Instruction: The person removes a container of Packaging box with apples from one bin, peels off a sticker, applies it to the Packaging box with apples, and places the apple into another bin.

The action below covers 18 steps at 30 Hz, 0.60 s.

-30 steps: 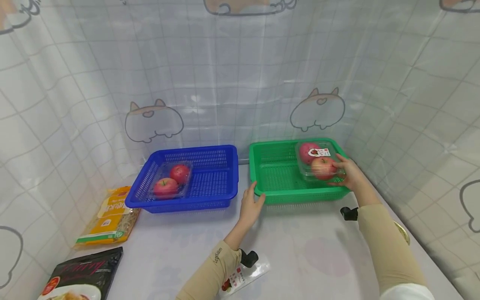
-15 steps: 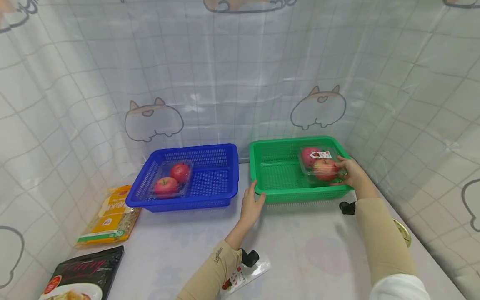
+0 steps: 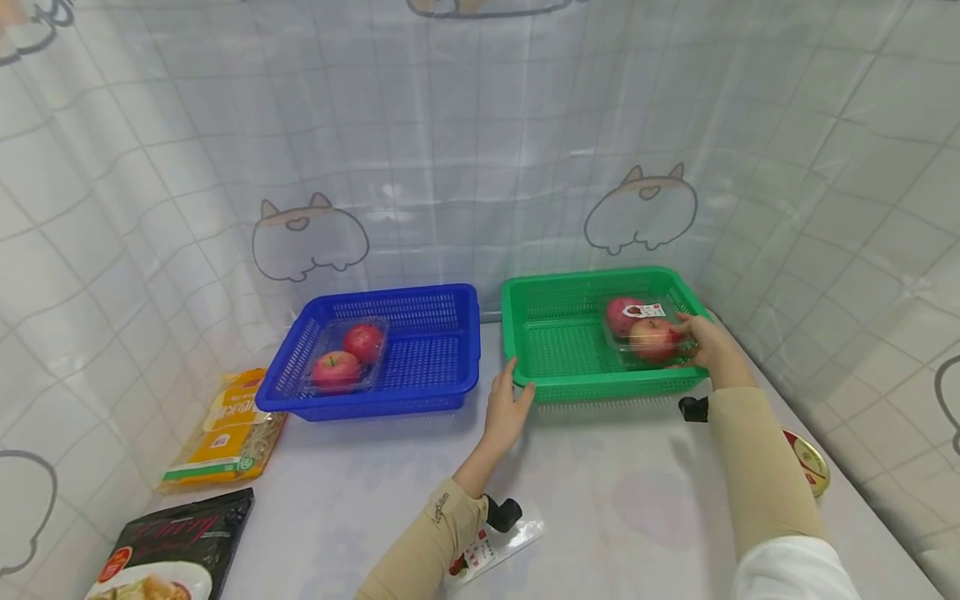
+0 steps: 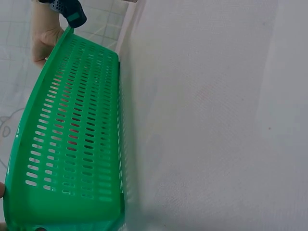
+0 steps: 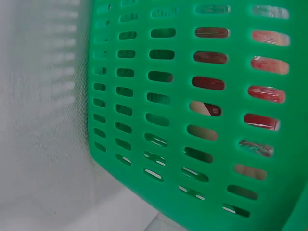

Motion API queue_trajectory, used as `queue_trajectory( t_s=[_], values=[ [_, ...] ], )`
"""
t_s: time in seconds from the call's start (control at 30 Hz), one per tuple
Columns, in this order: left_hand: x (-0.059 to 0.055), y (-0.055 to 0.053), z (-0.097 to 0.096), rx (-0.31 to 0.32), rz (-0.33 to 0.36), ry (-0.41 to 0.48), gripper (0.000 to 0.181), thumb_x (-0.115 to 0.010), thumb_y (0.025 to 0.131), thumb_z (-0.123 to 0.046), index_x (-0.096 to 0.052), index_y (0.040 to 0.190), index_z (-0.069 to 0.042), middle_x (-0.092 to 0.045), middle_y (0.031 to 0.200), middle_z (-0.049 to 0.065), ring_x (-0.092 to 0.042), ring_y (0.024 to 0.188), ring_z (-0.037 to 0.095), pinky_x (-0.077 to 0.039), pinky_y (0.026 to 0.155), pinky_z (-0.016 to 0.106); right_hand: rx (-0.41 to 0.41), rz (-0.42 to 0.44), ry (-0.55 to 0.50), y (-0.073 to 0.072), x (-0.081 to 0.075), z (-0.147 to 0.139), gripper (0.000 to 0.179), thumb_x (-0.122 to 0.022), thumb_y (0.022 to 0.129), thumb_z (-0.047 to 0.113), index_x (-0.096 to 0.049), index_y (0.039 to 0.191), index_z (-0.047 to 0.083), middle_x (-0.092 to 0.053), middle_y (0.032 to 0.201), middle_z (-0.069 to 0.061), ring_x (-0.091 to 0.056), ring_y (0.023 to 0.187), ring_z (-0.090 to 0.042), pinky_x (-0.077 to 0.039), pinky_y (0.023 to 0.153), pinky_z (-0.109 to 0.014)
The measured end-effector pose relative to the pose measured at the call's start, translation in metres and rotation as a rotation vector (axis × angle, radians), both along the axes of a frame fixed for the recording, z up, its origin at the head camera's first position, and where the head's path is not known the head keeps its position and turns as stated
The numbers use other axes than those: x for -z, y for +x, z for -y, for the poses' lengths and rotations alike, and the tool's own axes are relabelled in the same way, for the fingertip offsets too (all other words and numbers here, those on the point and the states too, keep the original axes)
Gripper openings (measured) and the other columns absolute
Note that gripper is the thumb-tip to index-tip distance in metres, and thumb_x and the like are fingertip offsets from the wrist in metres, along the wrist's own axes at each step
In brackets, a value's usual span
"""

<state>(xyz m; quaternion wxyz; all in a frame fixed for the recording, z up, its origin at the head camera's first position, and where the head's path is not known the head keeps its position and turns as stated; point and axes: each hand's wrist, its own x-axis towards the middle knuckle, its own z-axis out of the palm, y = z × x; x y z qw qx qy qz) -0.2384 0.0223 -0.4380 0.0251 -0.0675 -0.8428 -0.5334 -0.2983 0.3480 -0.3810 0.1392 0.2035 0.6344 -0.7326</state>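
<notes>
A clear plastic box of apples [image 3: 643, 340] with a white label sits in the right end of the green basket [image 3: 615, 385]. My right hand [image 3: 707, 343] reaches over the basket's front right corner and holds the box at its right end, the lower fingers hidden behind the rim. At the front left corner, my left hand [image 3: 506, 412] touches the basket with fairly straight, spread fingers. The basket's slotted wall [image 4: 72, 207] fills much of the left wrist view. In the right wrist view, red and beige show through the slots of the basket [image 5: 139, 168].
A blue basket [image 3: 375, 408] with another boxed pair of apples [image 3: 336, 372] stands left. Beside it lie a yellow food bag [image 3: 225, 429] and a black food pouch [image 3: 180, 533]. A clear labelled packet [image 3: 506, 550] is near my left sleeve; a round tin [image 3: 810, 467] is right.
My right hand has lowered the apple box into the green basket and shifted it slightly right. My left hand has stayed at the basket's corner.
</notes>
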Motion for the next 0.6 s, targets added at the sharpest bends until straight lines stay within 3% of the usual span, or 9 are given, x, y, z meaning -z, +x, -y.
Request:
queue_trajectory(
  t_s=[0.2, 0.33, 0.43, 0.6],
  values=[
    [-0.0003, -0.0011, 0.0004, 0.0, -0.002, -0.003, 0.057, -0.049, 0.094, -0.023, -0.028, 0.145, -0.008, -0.039, 0.134, 0.024, -0.041, 0.121, 0.039, -0.037, 0.097, 0.052, -0.024, 0.002, 0.008, 0.0007, -0.0023, 0.0006, 0.063, -0.027, 0.096, 0.004, 0.005, 0.148, 0.018, 0.014, 0.152, -0.016, 0.0, 0.138, -0.038, -0.023, 0.103, -0.06],
    [0.0009, -0.0012, 0.0003, 0.008, 0.008, 0.016, 0.057, -0.048, 0.095, -0.023, -0.027, 0.145, -0.009, -0.039, 0.134, 0.024, -0.041, 0.121, 0.038, -0.038, 0.097, 0.053, -0.003, 0.021, 0.049, 0.0007, -0.0013, 0.0032, 0.062, -0.022, 0.095, -0.002, 0.004, 0.149, 0.017, 0.014, 0.152, -0.016, -0.013, 0.135, -0.037, -0.038, 0.099, -0.049],
    [0.0022, -0.0014, 0.0002, 0.011, 0.007, 0.028, 0.057, -0.048, 0.095, -0.023, -0.027, 0.145, -0.009, -0.039, 0.133, 0.023, -0.042, 0.12, 0.038, -0.038, 0.096, 0.053, 0.011, 0.023, 0.132, 0.0004, -0.0001, 0.0048, 0.061, -0.021, 0.094, -0.004, -0.001, 0.149, 0.014, 0.014, 0.152, -0.016, -0.027, 0.124, -0.033, -0.049, 0.088, -0.037],
    [0.004, -0.0015, 0.0006, 0.012, -0.003, 0.024, 0.057, -0.049, 0.094, -0.025, -0.028, 0.145, -0.009, -0.041, 0.132, 0.023, -0.043, 0.119, 0.037, -0.04, 0.094, 0.052, 0.037, 0.021, 0.211, -0.0016, 0.0031, 0.0069, 0.06, -0.02, 0.092, -0.005, -0.004, 0.149, 0.009, 0.012, 0.152, -0.019, -0.028, 0.123, -0.036, -0.05, 0.085, -0.039]
  ],
)
